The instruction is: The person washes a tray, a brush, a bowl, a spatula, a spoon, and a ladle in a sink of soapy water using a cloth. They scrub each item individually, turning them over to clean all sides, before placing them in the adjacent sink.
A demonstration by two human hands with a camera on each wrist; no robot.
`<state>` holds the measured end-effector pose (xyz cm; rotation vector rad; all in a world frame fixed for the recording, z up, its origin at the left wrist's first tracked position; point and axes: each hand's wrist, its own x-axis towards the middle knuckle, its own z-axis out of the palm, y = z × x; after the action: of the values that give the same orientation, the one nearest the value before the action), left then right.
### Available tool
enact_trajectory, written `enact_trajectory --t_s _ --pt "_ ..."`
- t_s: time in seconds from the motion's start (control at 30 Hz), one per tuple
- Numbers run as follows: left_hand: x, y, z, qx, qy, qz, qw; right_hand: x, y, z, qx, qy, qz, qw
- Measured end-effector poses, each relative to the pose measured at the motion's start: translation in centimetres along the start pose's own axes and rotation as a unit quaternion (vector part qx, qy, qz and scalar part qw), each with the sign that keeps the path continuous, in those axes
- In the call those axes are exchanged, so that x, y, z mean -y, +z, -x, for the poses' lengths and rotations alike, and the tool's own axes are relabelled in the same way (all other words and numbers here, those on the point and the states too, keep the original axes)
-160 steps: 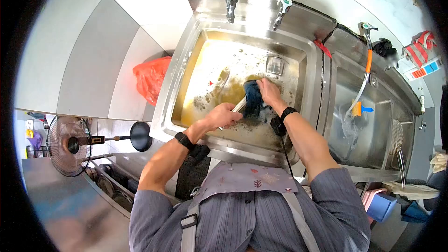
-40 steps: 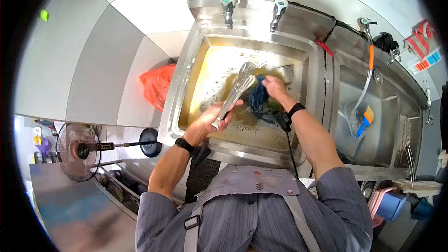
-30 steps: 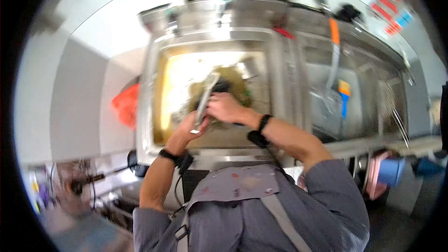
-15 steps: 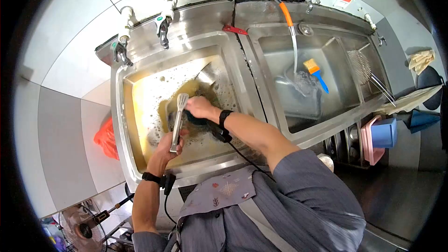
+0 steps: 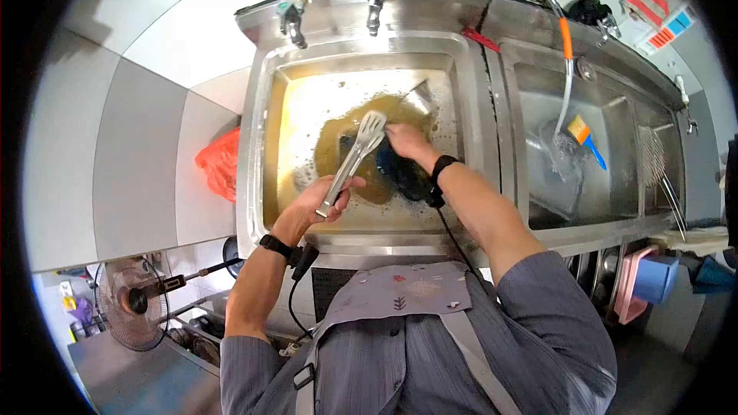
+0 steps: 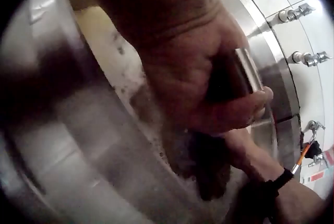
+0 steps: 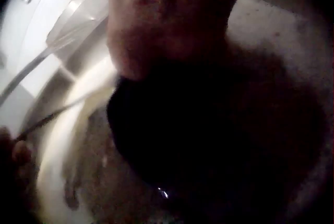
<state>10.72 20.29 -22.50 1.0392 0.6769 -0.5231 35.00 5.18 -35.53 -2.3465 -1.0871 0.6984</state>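
Observation:
My left hand point(image 5: 321, 196) grips a pair of metal tongs point(image 5: 355, 161) near the handle end, slotted tip pointing up and away over the soapy water. In the left wrist view, fingers curl round the handle end of the tongs point(image 6: 248, 70). Just right of the tongs, my right hand point(image 5: 407, 142) holds a dark blue wet cloth point(image 5: 396, 173) that hangs down to the water. The right wrist view shows the dark cloth point(image 7: 177, 130) below the hand, its fingertips hidden, and two arms of the tongs apart at the left.
Murky, foamy water fills the left steel sink point(image 5: 257, 146), with a metal container point(image 5: 420, 97) partly under water at its back right. In the right basin point(image 5: 542, 219) float a blue-handled brush point(image 5: 588, 142) and clear plastic under a hose point(image 5: 566, 96). Two taps point(image 5: 377, 0) stand behind.
Five seconds ago the cloth was close to the tongs; since then the tongs were lifted, and both hands met about a second ago. Now the right hand and cloth are apart from them, rightward.

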Motion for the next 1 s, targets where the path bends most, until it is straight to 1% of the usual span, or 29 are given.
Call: enact_trajectory --t_s 0.03,0.07,0.1,0.13,0.17,0.2,0.23,0.27,0.3,0.33,0.37,0.43,0.47,0.5,0.57,0.6,0.63,0.67,0.7,0.73,0.77,0.8,0.83,0.87,0.9,0.93,0.97,1.0 --pt "-0.6 -0.1 0.9 0.039 0.037 0.017 0.998 -0.3 -0.7 -0.1 0.004 0.033 -0.003 0.999" --pt "-1.1 -0.1 1.4 0.08 0.073 0.032 0.994 -0.6 -1.4 -0.3 0.02 0.083 -0.052 0.995" --pt "-1.0 -0.4 1.2 0.076 0.075 0.035 0.994 -0.8 -1.7 -0.5 0.04 0.132 -0.098 0.986" --pt "-1.1 -0.8 0.7 0.044 0.075 0.044 0.995 -0.3 -0.9 0.0 -0.079 0.128 -0.174 0.973" --pt "-1.2 -1.0 0.4 0.012 0.076 0.052 0.996 -0.1 -0.8 -0.1 -0.077 0.12 -0.171 0.975" --pt "-1.1 -1.1 0.3 0.045 0.082 0.058 0.994 0.5 -0.8 0.0 -0.103 0.078 -0.25 0.96" --pt "-0.9 -1.2 0.1 0.042 0.081 0.058 0.994 1.1 -0.6 0.6 -0.128 0.037 -0.328 0.935" --pt "-0.7 -1.3 -0.6 0.033 0.065 0.069 0.995 4.2 -2.9 3.1 -0.146 0.003 -0.278 0.949" --pt "-0.3 -1.2 -1.3 0.025 0.048 0.08 0.995 5.4 -4.2 3.9 -0.077 -0.039 -0.167 0.982" --pt "0.0 -1.1 -2.2 0.019 0.04 0.073 0.996 5.6 -3.5 4.1 -0.096 -0.191 -0.041 0.976" --pt "0.3 -1.1 -3.0 0.02 0.039 0.074 0.996 6.0 -2.4 4.4 -0.111 -0.335 0.086 0.932" --pt "0.2 -0.2 -3.7 0.014 0.005 0.08 0.997 7.6 -0.7 6.2 -0.177 -0.311 -0.015 0.934" --pt "0.2 0.1 -3.5 0.003 -0.001 0.075 0.997 7.8 -0.6 6.4 -0.146 -0.244 -0.016 0.958" --pt "0.3 0.0 -3.4 0.003 0.001 0.073 0.997 7.2 -0.7 5.9 -0.148 -0.246 -0.015 0.958" --pt "0.9 -0.2 -2.8 0.038 0.003 0.025 0.999 4.7 -0.4 3.7 -0.089 -0.201 0.033 0.975" --pt "1.1 -0.1 -2.3 0.008 -0.004 0.015 1.0 4.6 -1.0 2.4 -0.046 -0.18 -0.058 0.981" --pt "1.1 -0.2 -2.5 0.006 -0.003 0.017 1.0 4.5 -1.3 2.1 -0.026 -0.132 -0.152 0.979" --pt "1.0 -0.1 -2.6 0.01 0.021 0.007 1.0 4.6 -1.2 1.9 -0.007 -0.017 -0.22 0.975" --pt "0.9 -0.2 -2.9 0.015 0.046 -0.004 0.999 5.2 -1.5 1.6 0.01 0.097 -0.283 0.954" --pt "0.8 -0.4 -2.9 0.016 0.049 -0.003 0.999 5.2 -0.8 0.9 0.01 0.095 -0.28 0.955" --pt "0.6 -0.4 -3.1 0.01 0.054 -0.02 0.998 5.4 0.3 0.3 -0.032 0.095 -0.391 0.915" --pt "0.2 -0.2 -3.8 0.013 0.058 -0.042 0.997 4.6 1.4 -0.3 -0.083 0.098 -0.495 0.859" --pt "0.1 -0.1 -4.5 -0.01 0.045 -0.051 0.998 3.2 3.1 -1.1 -0.112 0.092 -0.448 0.882" --pt "0.3 0.0 -5.1 -0.028 0.031 -0.062 0.997 4.7 2.3 -0.2 -0.18 0.162 -0.341 0.908" --pt "0.0 0.5 -4.7 -0.013 0.018 -0.039 0.999 5.6 -0.5 1.0 -0.129 0.146 -0.295 0.936" --pt "0.1 0.5 -4.4 0.012 0.039 -0.058 0.998 5.3 -1.0 0.9 -0.092 0.182 -0.283 0.937" --pt "0.1 0.6 -4.4 0.017 0.042 -0.047 0.998 4.7 -1.1 0.7 -0.074 0.21 -0.291 0.931" --pt "0.0 0.6 -4.6 0.013 0.029 -0.057 0.998 3.1 -0.1 -0.1 -0.089 0.143 -0.186 0.968"
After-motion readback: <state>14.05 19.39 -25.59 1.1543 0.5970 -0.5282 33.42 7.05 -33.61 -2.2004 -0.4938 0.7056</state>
